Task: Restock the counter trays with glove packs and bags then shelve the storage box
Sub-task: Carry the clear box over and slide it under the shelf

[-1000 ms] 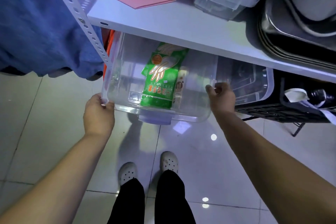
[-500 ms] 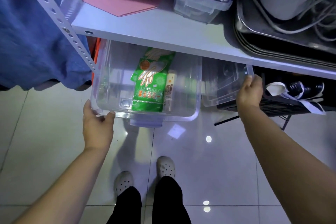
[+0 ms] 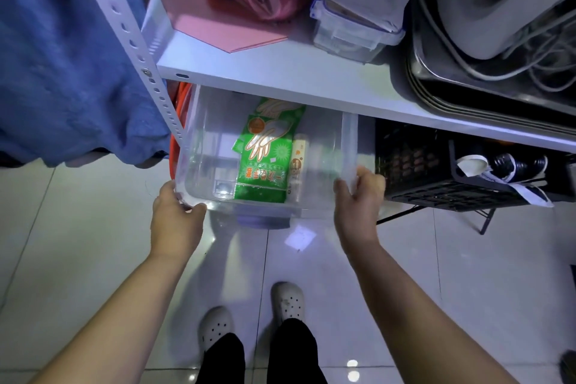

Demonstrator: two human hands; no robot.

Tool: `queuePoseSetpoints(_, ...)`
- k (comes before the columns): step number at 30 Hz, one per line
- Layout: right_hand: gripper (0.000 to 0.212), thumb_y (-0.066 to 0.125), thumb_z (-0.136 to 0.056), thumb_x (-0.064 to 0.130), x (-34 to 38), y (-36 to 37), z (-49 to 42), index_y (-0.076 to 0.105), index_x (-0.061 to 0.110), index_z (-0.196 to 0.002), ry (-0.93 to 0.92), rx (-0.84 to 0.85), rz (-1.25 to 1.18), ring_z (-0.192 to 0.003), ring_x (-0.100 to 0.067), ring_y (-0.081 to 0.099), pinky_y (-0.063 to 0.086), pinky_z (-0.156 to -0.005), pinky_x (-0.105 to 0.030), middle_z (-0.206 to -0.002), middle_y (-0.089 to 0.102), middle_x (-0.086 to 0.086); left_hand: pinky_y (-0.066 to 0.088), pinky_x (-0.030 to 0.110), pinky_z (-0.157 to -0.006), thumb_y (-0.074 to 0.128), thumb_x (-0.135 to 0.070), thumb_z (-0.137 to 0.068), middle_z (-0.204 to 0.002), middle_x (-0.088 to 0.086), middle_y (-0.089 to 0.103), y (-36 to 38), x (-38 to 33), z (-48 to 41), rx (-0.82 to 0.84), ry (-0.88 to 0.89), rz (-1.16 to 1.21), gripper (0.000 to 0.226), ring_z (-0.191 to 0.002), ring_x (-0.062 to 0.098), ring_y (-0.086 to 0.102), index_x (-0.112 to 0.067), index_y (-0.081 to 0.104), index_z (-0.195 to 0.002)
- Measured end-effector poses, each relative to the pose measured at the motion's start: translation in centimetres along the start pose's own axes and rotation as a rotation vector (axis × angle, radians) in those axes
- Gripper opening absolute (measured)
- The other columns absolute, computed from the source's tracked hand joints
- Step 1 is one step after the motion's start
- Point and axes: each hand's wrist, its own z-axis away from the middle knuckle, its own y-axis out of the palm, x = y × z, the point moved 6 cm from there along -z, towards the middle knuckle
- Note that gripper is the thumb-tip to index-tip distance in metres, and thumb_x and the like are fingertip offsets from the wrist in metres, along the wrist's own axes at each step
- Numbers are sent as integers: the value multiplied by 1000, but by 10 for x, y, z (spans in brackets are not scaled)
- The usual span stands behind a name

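Step in hand: shelving the box [image 3: 199, 140]. The clear box sits partway into the bay under the white shelf [image 3: 280, 78], its far half beneath the board and its near rim projecting over the floor [image 3: 93, 243]. It lies just right of the perforated post [image 3: 137, 50] and left of a black crate [image 3: 436, 171].

The left hand [image 3: 177, 218] grasps the near-left corner, thumb over the rim. The right hand [image 3: 358, 199] grasps the near-right corner, fingers curled round the wall.

Inside lie a green glove pack [image 3: 265, 159] and, touching its right edge, a pale roll [image 3: 297, 162]; what the roll is cannot be read. What supports the box from below is not visible. The counter trays are out of view, so restocking cannot be checked.

Judgement: the next move calls for a level, straight push toward the far side, holding clear of post and crate, then both hands letting go.
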Motion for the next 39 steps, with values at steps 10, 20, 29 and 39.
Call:
queuePoseSetpoints(10, 60, 76, -70, 32, 80, 105, 55, 58, 4, -119, -256, -25, 264, -96, -36, 55, 37, -84, -40, -101, 60, -16, 42, 37, -86, 47, -1, -87, -118, 10, 56, -25, 14, -17, 170, 65, -45, 44, -97, 25, 54, -21, 54, -125)
queuePoseSetpoints(20, 63, 84, -61, 30, 116, 187, 99, 61, 5, -115, -380, 73, 380, -81, -37, 60, 47, -74, -41, -89, 64, -17, 40, 29, -86, 46, -1, -89, -115, 9, 60, -77, 47, -22, -86, 11, -39, 37, -99, 19, 54, -10, 55, -124)
queuePoseSetpoints(29, 39, 69, -79, 8, 51, 95, 81, 60, 9, -116, -238, -165, 151, -110, -29, 48, 34, -94, -36, -113, 61, -15, 37, 24, -78, 59, -20, -86, -111, 2, 62, -63, 21, -11, -16, 77, -102, 30, -95, 16, 57, -15, 60, -116)
queuePoseSetpoints(39, 48, 48, -93, 17, -48, 38, 23, 35, 11, -140, 518, -19, -229, -108, -24, 49, 37, -93, -32, -128, 50, -10, 37, 29, -66, 63, -37, -78, -96, 10, 56, -19, -19, -13, -116, -53, -107, 39, -86, 30, 55, -4, 57, -100)
